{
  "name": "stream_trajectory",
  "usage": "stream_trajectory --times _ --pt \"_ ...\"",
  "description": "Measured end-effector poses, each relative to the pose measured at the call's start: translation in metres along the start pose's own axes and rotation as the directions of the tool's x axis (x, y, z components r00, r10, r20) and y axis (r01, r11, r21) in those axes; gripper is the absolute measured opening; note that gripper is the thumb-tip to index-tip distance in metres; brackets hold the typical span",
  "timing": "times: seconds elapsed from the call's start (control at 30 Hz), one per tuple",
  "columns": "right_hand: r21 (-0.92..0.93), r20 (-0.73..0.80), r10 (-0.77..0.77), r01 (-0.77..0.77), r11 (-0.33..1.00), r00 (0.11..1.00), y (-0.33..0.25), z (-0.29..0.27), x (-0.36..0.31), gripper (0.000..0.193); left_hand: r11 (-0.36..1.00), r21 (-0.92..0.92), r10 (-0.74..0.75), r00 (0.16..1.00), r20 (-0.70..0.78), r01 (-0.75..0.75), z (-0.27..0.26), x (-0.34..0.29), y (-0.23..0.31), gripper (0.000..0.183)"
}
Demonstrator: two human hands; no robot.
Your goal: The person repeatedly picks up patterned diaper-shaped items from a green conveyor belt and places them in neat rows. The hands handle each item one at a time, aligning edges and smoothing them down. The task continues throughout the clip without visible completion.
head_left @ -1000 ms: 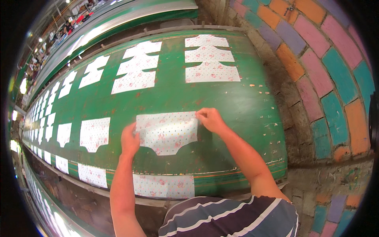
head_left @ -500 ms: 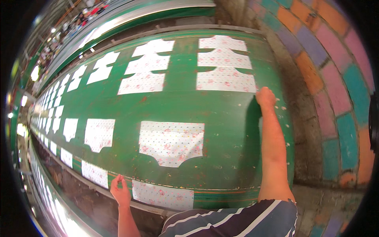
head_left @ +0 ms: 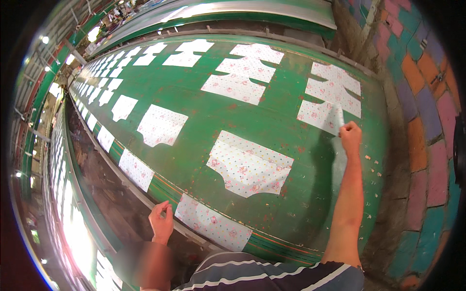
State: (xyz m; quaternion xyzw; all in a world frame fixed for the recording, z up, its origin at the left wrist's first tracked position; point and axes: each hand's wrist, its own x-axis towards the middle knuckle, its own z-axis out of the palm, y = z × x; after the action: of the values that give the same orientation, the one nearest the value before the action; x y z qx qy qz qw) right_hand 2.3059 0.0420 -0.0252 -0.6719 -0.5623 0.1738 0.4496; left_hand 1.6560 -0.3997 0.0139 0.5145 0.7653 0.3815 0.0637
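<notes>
Right hand stretches toward the far right of the green table, thumb and fingers pinching the near right corner of a white cloth piece, whose right edge curls up off the surface. This piece is the nearest of 3 in a row at the table's right end; the other 2, the far cloth pieces, lie flat beyond it. Left hand hangs by the table's near edge, fingers bent in toward the thumb; I cannot tell whether the tips meet.

Between the hands, a larger cloth piece with dots and pink figures lies on the table, its notched side facing near. Just right of the left hand, an edge cloth piece rests along the near border. Farther left, more printed pieces lie in rows. Beyond the far side stands a second table; at right rises a painted brick wall in pink, orange, teal and purple.
</notes>
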Motion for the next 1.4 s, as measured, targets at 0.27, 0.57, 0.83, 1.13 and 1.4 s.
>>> stream_trajectory --times 0.27,0.57,0.83,1.13,1.4 --pt "0.616 0.342 -0.594 0.303 0.727 0.728 -0.268 0.058 -0.126 0.005 0.969 -0.237 0.056 0.997 -0.056 -0.068 -0.013 -0.009 0.011 0.021" --pt "0.872 0.445 -0.863 0.102 0.478 0.241 -0.458 0.075 -0.272 0.016 0.95 -0.296 -0.153 0.977 -0.151 0.103 -0.109 -0.069 -0.038 0.021" --pt "0.852 0.511 -0.855 -0.082 0.517 -0.084 -0.557 0.13 -0.426 0.024 0.778 -0.599 -0.329 0.935 -0.134 0.188 -0.197 -0.076 -0.08 0.029" --pt "0.842 0.53 -0.762 0.128 0.523 -0.372 -0.633 0.211 -0.575 0.034 0.73 -0.642 0.152 0.971 -0.183 -0.235 -0.273 -0.08 -0.129 0.071" --pt "0.83 0.506 -0.673 0.092 0.55 -0.54 -0.669 0.271 -0.659 0.035 0.696 -0.661 -0.21 0.959 0.188 0.282 -0.327 -0.122 -0.162 0.038"
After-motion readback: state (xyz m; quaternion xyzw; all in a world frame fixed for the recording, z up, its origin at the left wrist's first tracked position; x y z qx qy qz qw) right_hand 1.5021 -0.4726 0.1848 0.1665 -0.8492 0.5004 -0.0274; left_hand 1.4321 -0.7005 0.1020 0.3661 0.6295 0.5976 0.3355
